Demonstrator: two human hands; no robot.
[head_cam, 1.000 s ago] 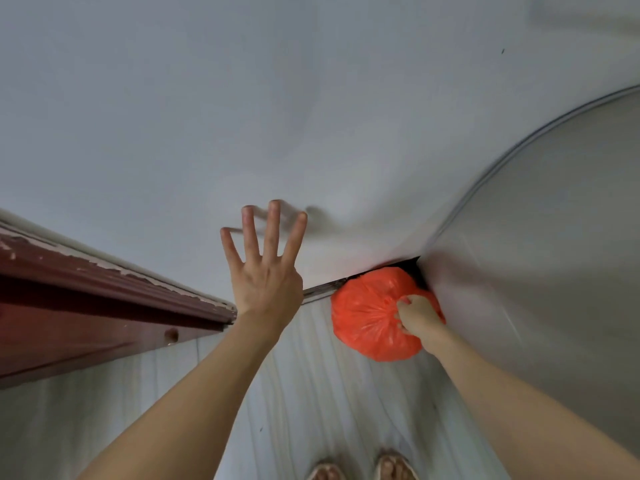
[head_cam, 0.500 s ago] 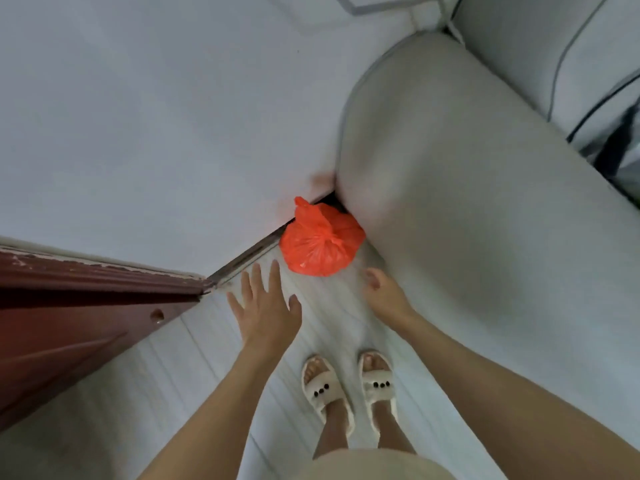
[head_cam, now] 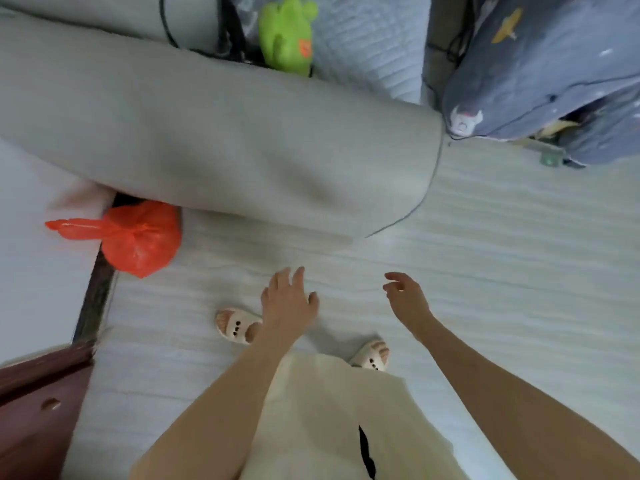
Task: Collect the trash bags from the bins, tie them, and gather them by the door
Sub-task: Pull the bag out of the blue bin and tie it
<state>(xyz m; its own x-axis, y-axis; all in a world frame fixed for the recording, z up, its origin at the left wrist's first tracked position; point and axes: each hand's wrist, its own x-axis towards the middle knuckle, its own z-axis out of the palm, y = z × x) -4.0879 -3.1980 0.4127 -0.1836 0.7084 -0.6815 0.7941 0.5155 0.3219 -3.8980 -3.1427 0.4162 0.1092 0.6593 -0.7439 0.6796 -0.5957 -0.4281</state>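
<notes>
Left hand (head_cam: 289,303) and right hand (head_cam: 407,299) held over floor (head_cam: 502,271), fingers relaxed, nothing gripped. Red bag (head_cam: 138,237) wedged beside sofa edge (head_cam: 429,181).

Cream skirt (head_cam: 332,420), cream dotted slippers (head_cam: 235,325), bare forearms.

Open floor (head_cam: 502,271): bare ahead and to the right. Sofa arm (head_cam: 225,140): blocks the far side. Red bag (head_cam: 138,237): wedged in the corner between sofa arm, wall (head_cam: 34,271) and door (head_cam: 31,410); reachable from the floor side.
</notes>
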